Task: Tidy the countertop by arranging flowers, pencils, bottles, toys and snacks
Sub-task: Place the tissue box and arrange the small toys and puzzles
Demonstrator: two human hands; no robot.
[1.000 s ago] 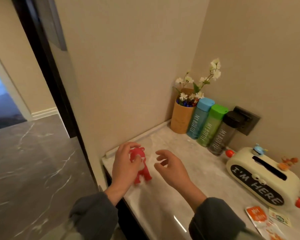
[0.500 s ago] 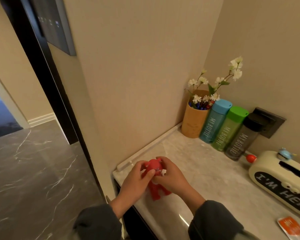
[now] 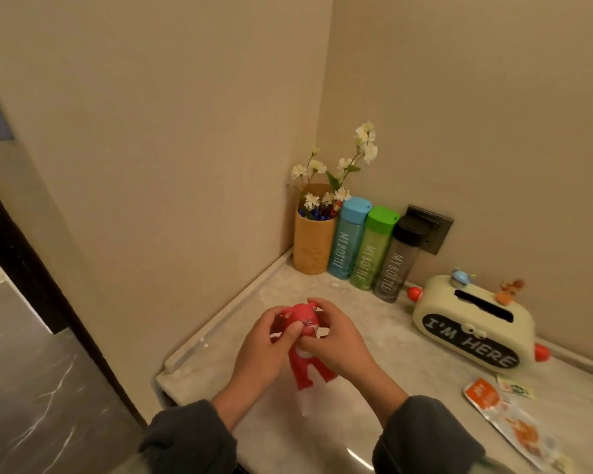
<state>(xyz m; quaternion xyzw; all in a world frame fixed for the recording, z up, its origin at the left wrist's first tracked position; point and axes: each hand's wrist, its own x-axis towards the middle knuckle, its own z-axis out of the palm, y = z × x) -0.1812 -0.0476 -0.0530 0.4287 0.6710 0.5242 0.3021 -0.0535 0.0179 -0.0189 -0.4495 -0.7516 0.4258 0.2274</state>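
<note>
A red toy figure point(image 3: 303, 366) is held just above the marble countertop point(image 3: 391, 340), near its left front. My left hand point(image 3: 264, 347) grips its head from the left and my right hand point(image 3: 336, 343) grips it from the right, thumbs on its face. In the back corner stands a tan cup point(image 3: 312, 244) with pencils and white flowers point(image 3: 343, 169). Beside it stand a blue bottle point(image 3: 348, 237), a green bottle point(image 3: 374, 248) and a black-capped bottle point(image 3: 396, 260). Snack packets point(image 3: 507, 419) lie at the front right.
A cream tissue box point(image 3: 473, 326) reading "I'M HERE", with small toys on top, sits against the right wall. A wall socket point(image 3: 432, 230) is behind the bottles. The counter's left edge drops to a dark marble floor point(image 3: 31, 388) by a doorway.
My right hand has closed in on the red toy, so both hands hold it now. The view has swung right and nearer to the counter corner.
</note>
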